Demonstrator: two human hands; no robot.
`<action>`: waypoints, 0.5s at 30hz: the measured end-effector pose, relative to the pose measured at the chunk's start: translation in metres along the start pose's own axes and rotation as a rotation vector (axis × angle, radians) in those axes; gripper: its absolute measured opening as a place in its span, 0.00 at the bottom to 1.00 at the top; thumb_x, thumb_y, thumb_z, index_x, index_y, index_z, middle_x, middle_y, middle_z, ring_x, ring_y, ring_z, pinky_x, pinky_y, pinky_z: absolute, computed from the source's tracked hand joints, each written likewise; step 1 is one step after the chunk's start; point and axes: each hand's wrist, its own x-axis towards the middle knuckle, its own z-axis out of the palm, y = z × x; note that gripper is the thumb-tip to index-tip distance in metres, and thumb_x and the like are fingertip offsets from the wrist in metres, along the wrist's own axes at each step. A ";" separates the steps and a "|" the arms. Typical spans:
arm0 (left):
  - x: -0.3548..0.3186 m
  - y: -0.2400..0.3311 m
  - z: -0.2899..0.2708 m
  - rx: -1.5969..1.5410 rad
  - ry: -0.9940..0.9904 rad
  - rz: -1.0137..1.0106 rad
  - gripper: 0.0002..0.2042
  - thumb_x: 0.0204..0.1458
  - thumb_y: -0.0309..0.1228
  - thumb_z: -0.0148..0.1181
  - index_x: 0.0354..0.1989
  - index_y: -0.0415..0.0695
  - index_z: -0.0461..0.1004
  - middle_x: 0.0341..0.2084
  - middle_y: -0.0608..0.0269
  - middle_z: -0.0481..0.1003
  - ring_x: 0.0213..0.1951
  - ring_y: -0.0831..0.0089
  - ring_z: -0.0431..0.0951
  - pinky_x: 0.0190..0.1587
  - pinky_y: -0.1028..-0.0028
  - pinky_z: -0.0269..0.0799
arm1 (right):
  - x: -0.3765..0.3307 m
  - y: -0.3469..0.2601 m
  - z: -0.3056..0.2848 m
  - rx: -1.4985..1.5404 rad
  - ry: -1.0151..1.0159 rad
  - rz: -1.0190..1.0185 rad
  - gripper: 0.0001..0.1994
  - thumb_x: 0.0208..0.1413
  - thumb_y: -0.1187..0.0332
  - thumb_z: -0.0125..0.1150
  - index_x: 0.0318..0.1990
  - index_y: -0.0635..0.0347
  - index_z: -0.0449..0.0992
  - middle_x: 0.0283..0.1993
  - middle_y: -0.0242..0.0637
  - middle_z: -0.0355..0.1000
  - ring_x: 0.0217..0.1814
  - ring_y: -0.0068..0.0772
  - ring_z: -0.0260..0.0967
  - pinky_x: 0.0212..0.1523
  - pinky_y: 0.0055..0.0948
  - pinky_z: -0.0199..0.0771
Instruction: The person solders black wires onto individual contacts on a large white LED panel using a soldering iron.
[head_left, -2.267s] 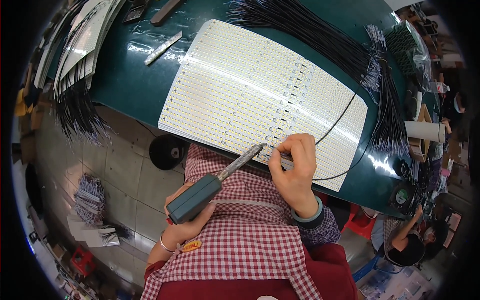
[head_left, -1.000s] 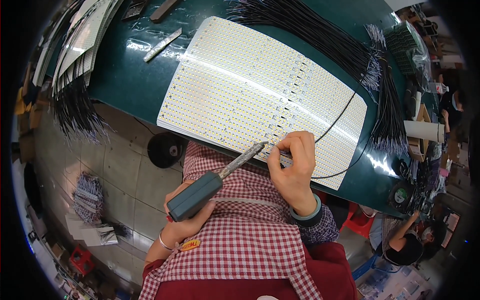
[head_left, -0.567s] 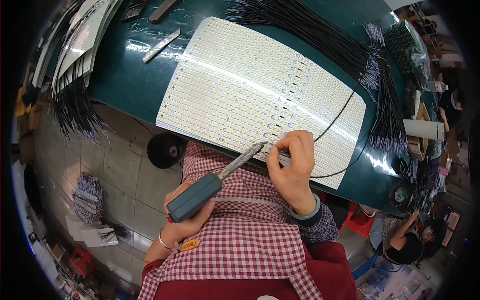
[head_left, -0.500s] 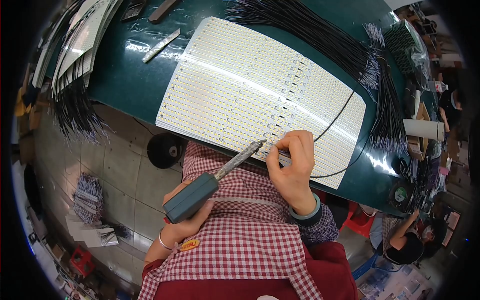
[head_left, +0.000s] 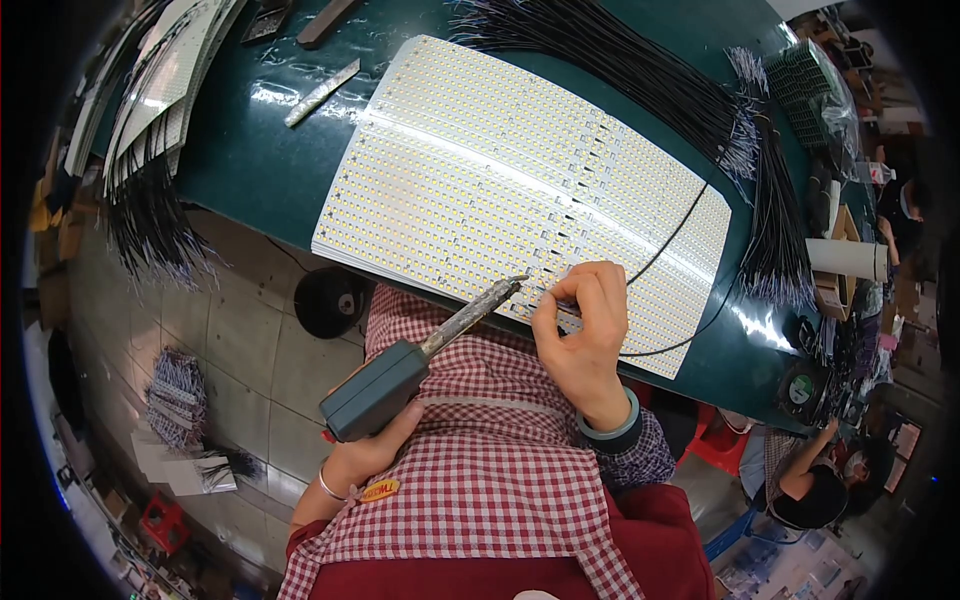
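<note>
Near the front edge of the stacked white boards (head_left: pixel 470 190), which lie aslant on the dark green tabletop (head_left: pixel 250 170), both of the person's hands come together over one small spot. The left hand (head_left: pixel 385 442) is wrapped from below around the handle of a soldering iron (head_left: pixel 375 390), its fingers mostly hidden by the casing, and aims the metal tip (head_left: pixel 520 279) up and rightward over the top board. The right hand (head_left: pixel 588 335) has thumb and forefinger pressed together, pinching a black wire (head_left: pixel 683 230); the wire trails off from behind that hand across the right part of the boards, while its pinched end is too small to make out. Metal tip and fingertips sit just beside each other with a narrow gap between, and whether the iron touches the board cannot be told. A row of small dark marks (head_left: pixel 582 184) runs from this spot toward the far edge. Judging by how both hands are placed, the step in hand seems to be fixing the wire's end to the top board with the iron. The next move would call for a steady pinch that keeps the wire's end on its spot, the metal tip set exactly there, and skin kept clear of it. Beyond the boards lies a thick bundle of black wires (head_left: pixel 620 55).
</note>
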 end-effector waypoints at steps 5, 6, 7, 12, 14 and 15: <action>-0.003 0.000 0.001 -0.024 0.021 -0.044 0.12 0.47 0.25 0.66 0.40 0.36 0.76 0.33 0.58 0.77 0.32 0.71 0.77 0.36 0.74 0.72 | 0.000 -0.004 -0.002 0.033 0.002 0.042 0.09 0.38 0.84 0.59 0.26 0.62 0.66 0.30 0.40 0.61 0.33 0.41 0.59 0.32 0.35 0.60; -0.003 -0.001 0.002 -0.041 0.028 -0.039 0.12 0.48 0.25 0.66 0.40 0.37 0.76 0.34 0.58 0.78 0.32 0.71 0.77 0.36 0.74 0.72 | 0.000 -0.006 -0.003 0.114 -0.002 0.121 0.09 0.39 0.83 0.59 0.27 0.62 0.66 0.30 0.41 0.62 0.33 0.40 0.60 0.33 0.35 0.61; -0.003 -0.001 0.002 -0.041 0.029 -0.039 0.12 0.48 0.25 0.66 0.40 0.37 0.76 0.34 0.58 0.78 0.32 0.71 0.77 0.36 0.74 0.72 | 0.000 -0.007 -0.004 0.194 -0.006 0.199 0.08 0.41 0.83 0.58 0.28 0.63 0.67 0.31 0.41 0.62 0.33 0.40 0.60 0.34 0.34 0.62; -0.002 -0.002 0.001 -0.021 0.024 -0.046 0.12 0.48 0.25 0.66 0.41 0.37 0.76 0.34 0.58 0.78 0.33 0.71 0.77 0.37 0.74 0.72 | 0.004 -0.003 -0.012 0.199 -0.103 0.157 0.06 0.44 0.81 0.58 0.29 0.63 0.68 0.32 0.41 0.63 0.34 0.39 0.61 0.35 0.33 0.63; -0.004 -0.007 -0.004 0.017 -0.015 -0.052 0.15 0.48 0.24 0.66 0.45 0.36 0.75 0.38 0.58 0.77 0.38 0.71 0.77 0.42 0.73 0.73 | 0.007 -0.003 -0.014 0.190 -0.136 0.138 0.06 0.44 0.81 0.59 0.29 0.63 0.68 0.32 0.40 0.63 0.34 0.38 0.61 0.35 0.33 0.63; -0.005 -0.008 -0.006 0.055 -0.054 -0.059 0.18 0.48 0.23 0.67 0.49 0.36 0.74 0.43 0.57 0.77 0.43 0.72 0.77 0.46 0.73 0.73 | 0.008 -0.004 -0.014 0.153 -0.165 0.116 0.06 0.43 0.81 0.59 0.28 0.63 0.68 0.32 0.40 0.63 0.34 0.38 0.61 0.35 0.33 0.62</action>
